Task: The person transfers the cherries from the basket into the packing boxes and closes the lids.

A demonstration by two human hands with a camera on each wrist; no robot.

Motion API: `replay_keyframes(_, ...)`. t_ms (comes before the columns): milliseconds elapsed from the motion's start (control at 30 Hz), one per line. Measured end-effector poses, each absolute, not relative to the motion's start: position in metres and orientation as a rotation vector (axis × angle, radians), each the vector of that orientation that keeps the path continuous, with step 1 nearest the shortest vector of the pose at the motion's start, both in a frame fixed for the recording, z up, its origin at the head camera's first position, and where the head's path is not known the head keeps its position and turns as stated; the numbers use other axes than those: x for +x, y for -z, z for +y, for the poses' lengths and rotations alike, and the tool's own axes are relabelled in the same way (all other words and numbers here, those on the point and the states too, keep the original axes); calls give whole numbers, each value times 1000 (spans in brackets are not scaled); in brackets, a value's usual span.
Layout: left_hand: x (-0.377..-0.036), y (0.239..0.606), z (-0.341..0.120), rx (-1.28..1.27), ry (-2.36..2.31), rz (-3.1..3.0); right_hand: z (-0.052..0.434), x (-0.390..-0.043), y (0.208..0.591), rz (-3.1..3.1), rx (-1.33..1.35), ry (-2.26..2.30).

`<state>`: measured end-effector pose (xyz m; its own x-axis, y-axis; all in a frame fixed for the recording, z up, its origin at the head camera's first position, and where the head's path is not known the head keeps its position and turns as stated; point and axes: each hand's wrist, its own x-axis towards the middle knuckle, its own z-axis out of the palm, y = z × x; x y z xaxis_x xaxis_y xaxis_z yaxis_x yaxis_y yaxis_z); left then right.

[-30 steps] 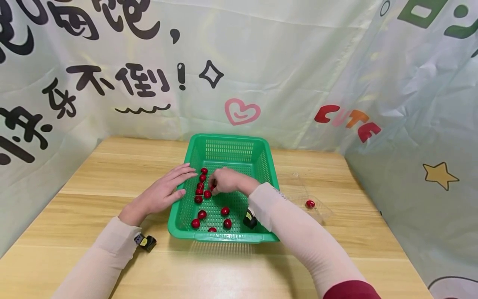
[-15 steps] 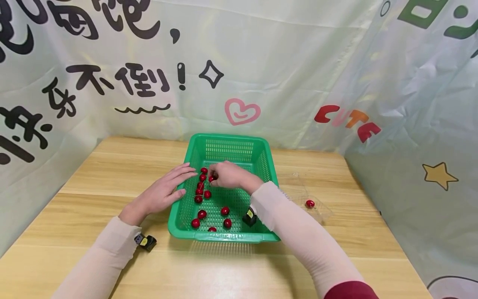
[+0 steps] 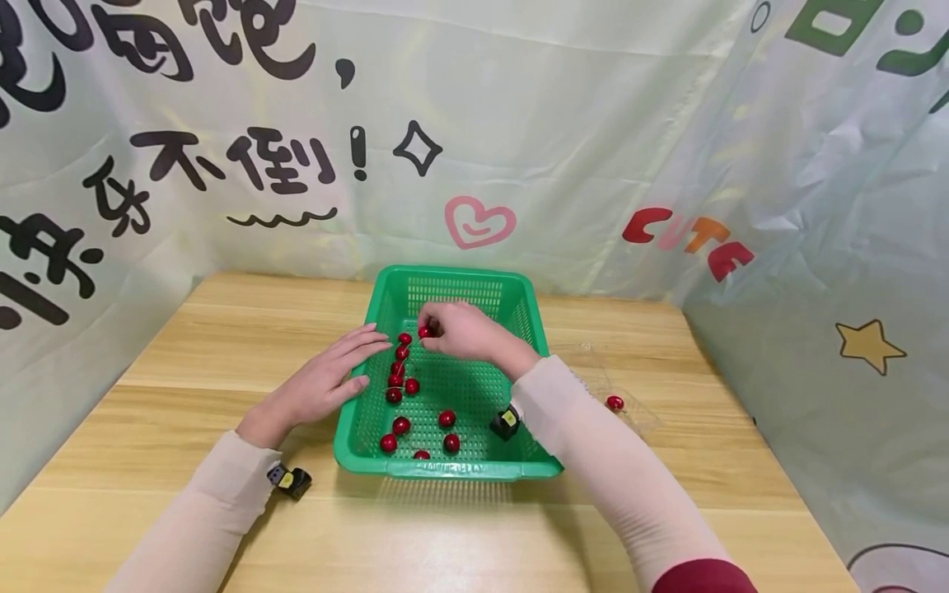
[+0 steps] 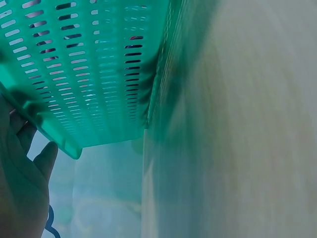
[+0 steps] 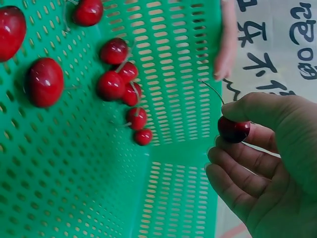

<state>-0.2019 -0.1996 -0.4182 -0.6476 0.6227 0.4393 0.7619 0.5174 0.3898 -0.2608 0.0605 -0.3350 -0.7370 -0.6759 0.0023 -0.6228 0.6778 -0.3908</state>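
right hand (image 3: 461, 331) pinched a red cherry (image 5: 234, 130) between thumb and fingers, raised above the green slotted basket (image 3: 385, 466) | left hand (image 3: 324, 382) lay flat, fingers straight, against basket's left rim | loose cherries (image 3: 402, 372) on basket floor | one cherry (image 3: 614, 403) apparently in a clear tray (image 3: 643, 422) right of basket, outline faint
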Motion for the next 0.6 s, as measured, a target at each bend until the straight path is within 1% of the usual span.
replay_keyframes(233, -202, 417, -200, -1174, 826, -2510, 72, -260, 322, 2774, -1064, 663)
replay_keyframes(600, -202, 419, -200, -1169, 817, -2507, 85, -253, 308, 2828, -1121, 661)
